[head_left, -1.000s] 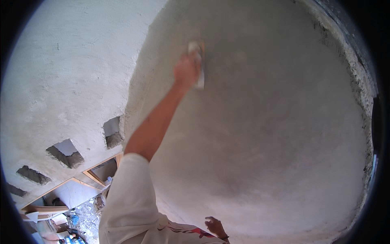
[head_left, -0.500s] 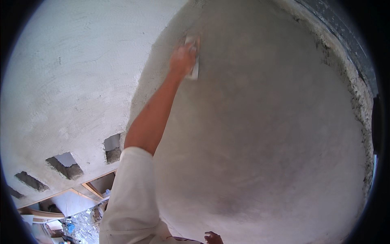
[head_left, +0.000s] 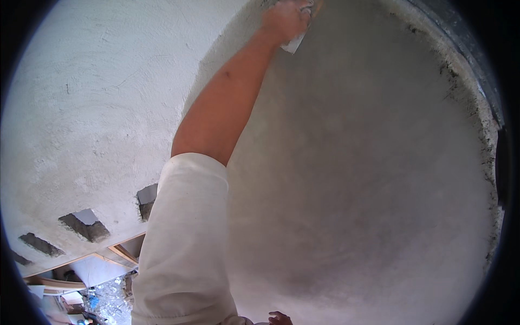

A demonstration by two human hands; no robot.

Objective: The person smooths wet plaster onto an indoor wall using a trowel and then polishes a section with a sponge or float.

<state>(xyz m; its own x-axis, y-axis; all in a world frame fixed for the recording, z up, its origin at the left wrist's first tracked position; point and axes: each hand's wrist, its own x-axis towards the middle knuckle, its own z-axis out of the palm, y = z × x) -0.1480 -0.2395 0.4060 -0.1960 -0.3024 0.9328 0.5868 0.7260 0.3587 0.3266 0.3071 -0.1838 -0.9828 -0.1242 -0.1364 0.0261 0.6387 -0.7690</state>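
Observation:
My left hand (head_left: 287,20) is closed round the handle of a plastering trowel (head_left: 294,45), near the top of the view. The trowel's pale flat blade lies against the wet grey plaster (head_left: 352,162), close to the border with the lighter wall. My left arm is stretched far up, in a short white sleeve. Only part of my right hand (head_left: 280,318) shows at the lower edge, its fingers loosely bent and apart, with nothing visible in them. The trowel's upper end is partly hidden by my left hand and cut by the frame.
Left of the grey plaster is a dry whitish wall (head_left: 108,97). Several rough rectangular holes, one of them a hole with a pale patch inside (head_left: 86,225), line its lower part. Wooden framing (head_left: 123,253) and cluttered floor (head_left: 111,300) lie below. A rough edge (head_left: 476,116) bounds the plaster at right.
My left hand has moved the trowel upward and to the right across the plaster, and the blade has tilted. My left arm reaches higher. My right hand stays low at the bottom edge.

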